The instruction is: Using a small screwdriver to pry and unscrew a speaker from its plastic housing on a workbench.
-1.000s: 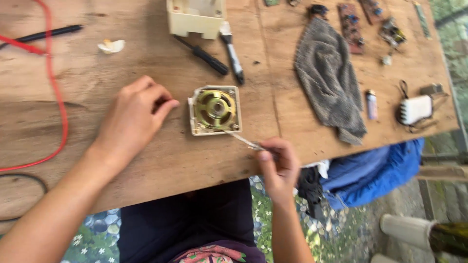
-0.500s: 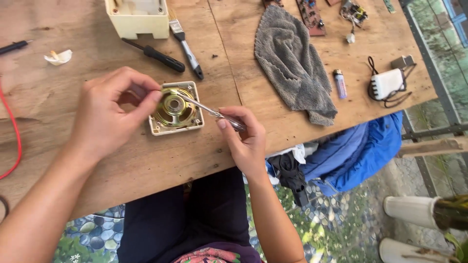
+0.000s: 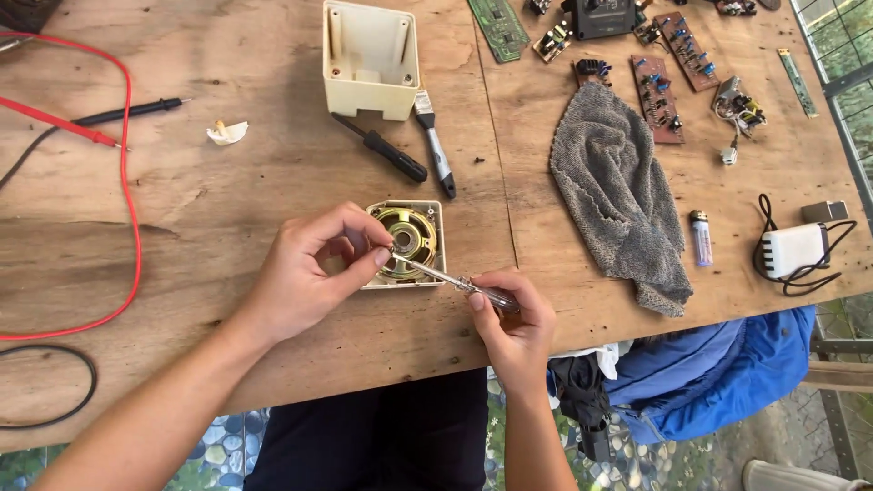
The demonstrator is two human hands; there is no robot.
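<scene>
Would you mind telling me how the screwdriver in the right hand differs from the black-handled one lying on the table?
The held screwdriver has a clear handle and is gripped by the right hand, its tip at the speaker. The black-handled screwdriver lies untouched beside the cream box. Both are slim, with thin metal shafts.

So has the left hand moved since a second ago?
Yes. The left hand has closed in rightward onto the speaker, which it earlier sat beside.

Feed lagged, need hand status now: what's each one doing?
Left hand: closed, fingertips pinching at the speaker unit.
Right hand: closed grip on the screwdriver, tip at the speaker.
</scene>
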